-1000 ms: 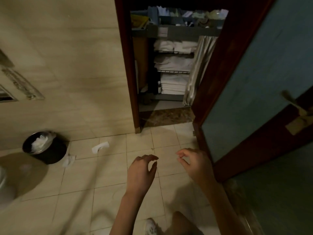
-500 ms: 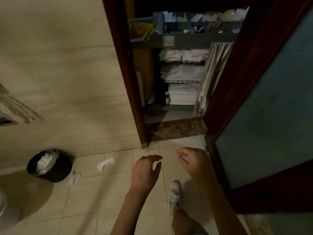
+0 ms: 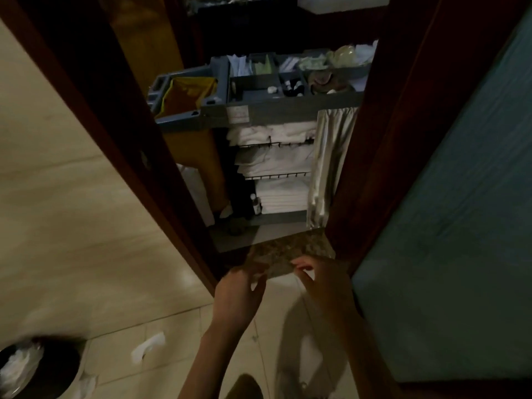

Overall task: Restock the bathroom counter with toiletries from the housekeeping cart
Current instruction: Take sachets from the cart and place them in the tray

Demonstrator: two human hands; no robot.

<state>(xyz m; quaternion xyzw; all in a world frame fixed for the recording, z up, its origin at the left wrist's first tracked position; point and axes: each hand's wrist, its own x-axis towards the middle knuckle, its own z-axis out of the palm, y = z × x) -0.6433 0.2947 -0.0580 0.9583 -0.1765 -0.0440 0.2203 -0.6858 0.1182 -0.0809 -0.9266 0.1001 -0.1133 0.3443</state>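
The grey housekeeping cart (image 3: pixel 218 110) stands just outside the doorway. Its top tray holds small toiletries (image 3: pixel 290 87) in compartments, and folded white towels (image 3: pixel 276 162) fill the shelves below. A yellow bag (image 3: pixel 187 96) hangs on its left end. My left hand (image 3: pixel 239 295) and my right hand (image 3: pixel 325 283) are stretched forward low over the threshold, well short of the cart. Both hold nothing, with fingers loosely curled and apart. The bathroom counter is out of view.
A dark wooden door frame (image 3: pixel 121 139) borders the opening on the left, the open teal door (image 3: pixel 449 226) on the right. A black bin (image 3: pixel 40 367) with white waste sits at the lower left, paper scraps (image 3: pixel 148 345) on the tiles beside it.
The view has moved forward toward the doorway, so the cart looks nearer and larger. Both hands have advanced with it to the threshold, still holding nothing.
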